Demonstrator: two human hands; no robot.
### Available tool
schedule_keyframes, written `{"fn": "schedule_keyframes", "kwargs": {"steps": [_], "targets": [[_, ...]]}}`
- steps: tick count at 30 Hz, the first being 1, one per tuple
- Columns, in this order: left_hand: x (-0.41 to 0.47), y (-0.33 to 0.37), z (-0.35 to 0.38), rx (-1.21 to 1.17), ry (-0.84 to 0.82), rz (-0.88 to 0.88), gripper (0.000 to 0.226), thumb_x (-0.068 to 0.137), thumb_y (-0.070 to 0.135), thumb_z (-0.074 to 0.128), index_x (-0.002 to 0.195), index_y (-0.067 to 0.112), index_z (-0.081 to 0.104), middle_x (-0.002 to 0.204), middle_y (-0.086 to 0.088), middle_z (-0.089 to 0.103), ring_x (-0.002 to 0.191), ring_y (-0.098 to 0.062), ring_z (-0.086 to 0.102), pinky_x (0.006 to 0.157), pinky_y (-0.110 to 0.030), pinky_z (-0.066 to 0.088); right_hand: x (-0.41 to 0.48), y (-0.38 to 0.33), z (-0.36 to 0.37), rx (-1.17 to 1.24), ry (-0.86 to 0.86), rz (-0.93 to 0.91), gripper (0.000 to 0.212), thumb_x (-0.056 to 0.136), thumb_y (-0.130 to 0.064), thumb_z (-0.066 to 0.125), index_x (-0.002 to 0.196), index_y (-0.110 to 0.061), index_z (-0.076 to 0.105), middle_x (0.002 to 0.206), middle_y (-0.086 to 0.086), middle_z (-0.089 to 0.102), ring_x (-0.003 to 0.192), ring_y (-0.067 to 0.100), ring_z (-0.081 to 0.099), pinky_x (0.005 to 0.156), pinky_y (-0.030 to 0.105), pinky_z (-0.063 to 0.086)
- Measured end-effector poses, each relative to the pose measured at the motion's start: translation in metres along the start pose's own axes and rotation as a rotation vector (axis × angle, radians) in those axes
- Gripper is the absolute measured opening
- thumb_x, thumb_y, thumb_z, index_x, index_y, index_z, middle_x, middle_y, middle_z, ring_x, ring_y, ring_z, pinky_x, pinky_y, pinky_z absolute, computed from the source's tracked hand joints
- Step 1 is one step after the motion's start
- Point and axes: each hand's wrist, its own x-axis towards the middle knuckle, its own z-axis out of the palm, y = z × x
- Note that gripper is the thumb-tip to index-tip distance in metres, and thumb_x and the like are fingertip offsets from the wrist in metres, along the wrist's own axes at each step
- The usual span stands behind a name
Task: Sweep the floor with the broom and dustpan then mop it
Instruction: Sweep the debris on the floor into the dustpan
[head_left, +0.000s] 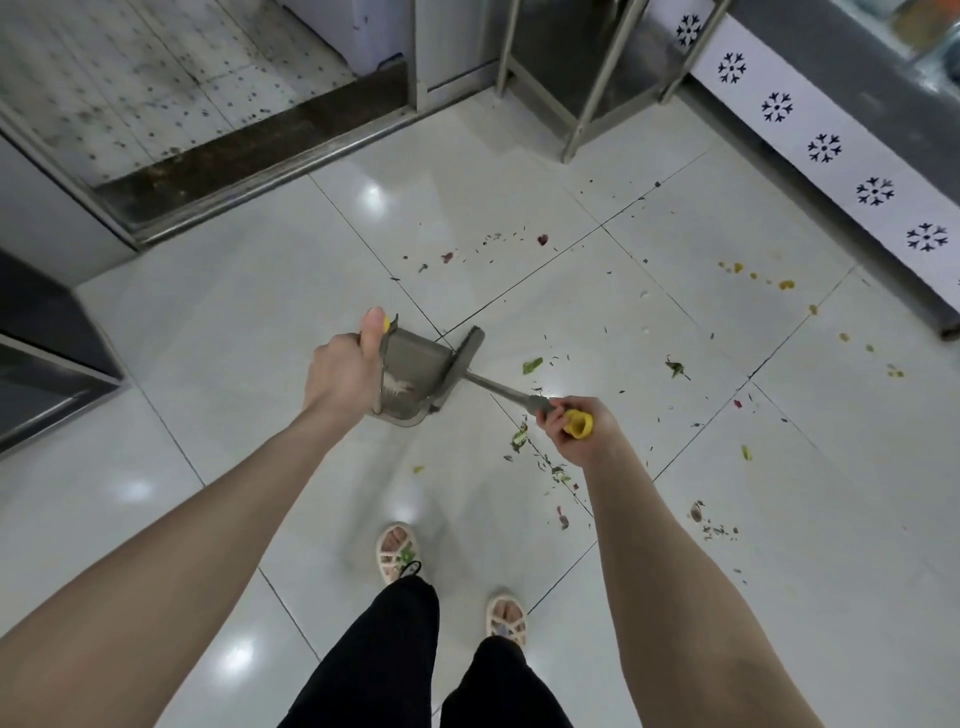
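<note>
My left hand (343, 374) grips the dustpan (410, 371) by its handle. My right hand (576, 431) curls round the broom (470, 351), brush apparently nested against the pan for carrying. Scraps (531, 365) lie unswept toward three o'clock.

- We count two hands: one left hand (343, 369) and one right hand (576, 431).
- We count one dustpan (410, 369), grey.
- We count one broom (493, 385), grey.
- We count two sandals: one left sandal (397, 553) and one right sandal (506, 621).
- We count two trouser legs (384, 649), black.
- We count six whole snowflake marks (776, 106) on one white strip (800, 127).
- We count three slanted metal legs (597, 78) at the top.
- Scraps (532, 365) on the floor (260, 312): too many and too small for us to count.
</note>
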Motion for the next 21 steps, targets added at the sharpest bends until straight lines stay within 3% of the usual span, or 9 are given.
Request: {"fn": "schedule_keyframes", "kwargs": {"steps": [7, 11, 14, 21], "targets": [[-0.037, 0.002, 0.032, 0.009, -0.002, -0.018, 0.067, 0.096, 0.061, 0.02, 0.056, 0.011, 0.039, 0.064, -0.008, 0.045, 0.075, -0.032, 0.046, 0.066, -0.033, 0.033, -0.009, -0.008, -0.053, -0.046, 0.134, 0.009, 0.012, 0.092, -0.002, 0.046, 0.084, 0.001, 0.055, 0.078, 0.019, 0.055, 0.028, 0.011, 0.047, 0.031, 0.011, 0.038], [-0.071, 0.011, 0.063, 0.018, 0.015, 0.002, 0.067, 0.098, 0.057, 0.02, 0.057, 0.009, 0.043, 0.064, -0.01, 0.048, 0.079, -0.033, 0.048, 0.068, -0.033, 0.033, -0.02, -0.031, -0.119, 0.008, 0.192, 0.035, 0.009, 0.093, -0.005, 0.048, 0.097, 0.002, 0.052, 0.076, 0.02, 0.056, 0.031, 0.011, 0.05, 0.031, 0.011, 0.038], [-0.099, 0.016, 0.089, 0.035, 0.033, -0.008, 0.071, 0.097, 0.06, 0.019, 0.063, 0.005, 0.049, 0.076, -0.018, 0.056, 0.082, -0.035, 0.052, 0.07, -0.034, 0.035, -0.032, -0.052, -0.168, -0.018, 0.204, 0.035, 0.018, 0.092, -0.004, 0.049, 0.109, 0.0, 0.05, 0.079, 0.019, 0.055, 0.031, 0.012, 0.05, 0.028, 0.014, 0.037], [-0.179, 0.043, 0.148, -0.013, 0.094, -0.061, 0.075, 0.097, 0.059, 0.019, 0.075, -0.001, 0.058, 0.082, -0.021, 0.057, 0.083, -0.035, 0.052, 0.073, -0.037, 0.039, -0.06, -0.087, -0.26, -0.053, 0.236, 0.001, 0.019, 0.09, -0.002, 0.05, 0.109, -0.003, 0.049, 0.079, 0.021, 0.055, 0.029, 0.014, 0.049, 0.028, 0.014, 0.037]]}}
